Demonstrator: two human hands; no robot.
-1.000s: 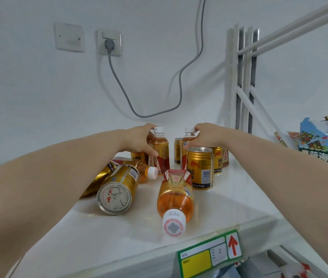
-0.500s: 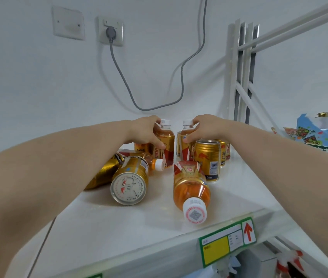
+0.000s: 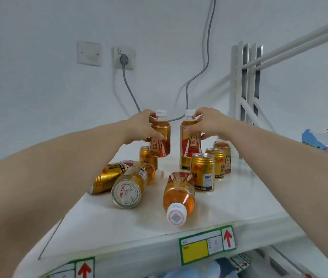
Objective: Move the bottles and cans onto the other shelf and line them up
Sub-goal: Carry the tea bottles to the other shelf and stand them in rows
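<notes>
One white shelf (image 3: 245,207) has bare room on its right and front-left. Your left hand (image 3: 139,127) fingers grasp the left bottle (image 3: 160,142), right hand (image 3: 211,122) fingers the right bottle (image 3: 188,147), both upright mid-shelf among cans (image 3: 202,173).

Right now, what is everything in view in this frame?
Held bottles: 2, amber, one per hand
Lying bottles: 2, amber, shelf front and middle
Standing bottle: 1, amber, back right
Standing cans: 3, gold, mid shelf
Lying cans: 2, gold, left
Shelf: 1, white, under all
Tags: 2, green-edged, shelf's front edge
Socket: 1, white, wall
Wall plate: 1, white, left of socket
Packet: 1, blue, far right
Left hand: 1, grips left held bottle
Right hand: 1, grips right held bottle
</notes>
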